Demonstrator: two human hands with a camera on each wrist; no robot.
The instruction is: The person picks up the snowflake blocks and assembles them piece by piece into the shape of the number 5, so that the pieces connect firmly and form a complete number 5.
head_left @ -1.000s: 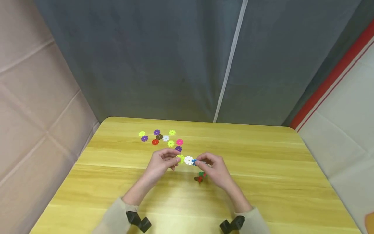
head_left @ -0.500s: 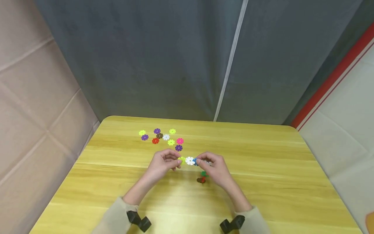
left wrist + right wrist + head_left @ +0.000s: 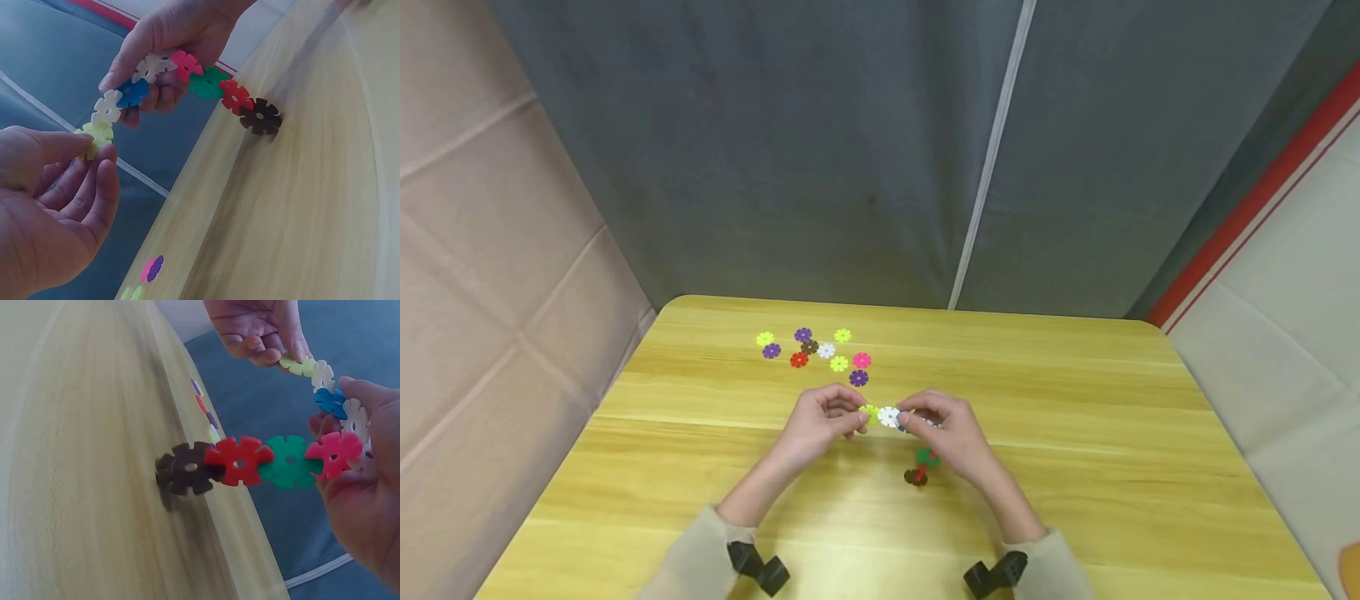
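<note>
head: high, looking down | wrists: close, side-on | shared: snowflake chain [image 3: 895, 419]

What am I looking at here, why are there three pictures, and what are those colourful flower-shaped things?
No machine here: a person works with two bare hands, wearing three cameras. The wide picture comes from the head, looking down at a yellow wooden table. The two close pictures come from cameras on each wrist.

The flower shapes are flat plastic discs with notched edges that slot together. The left hand pinches the yellow-green disc at one end of a joined chain. The right hand holds the chain further along, about its white and pink discs. The green, red and brown end hangs down toward the table. About ten loose discs lie further back on the table.
</note>
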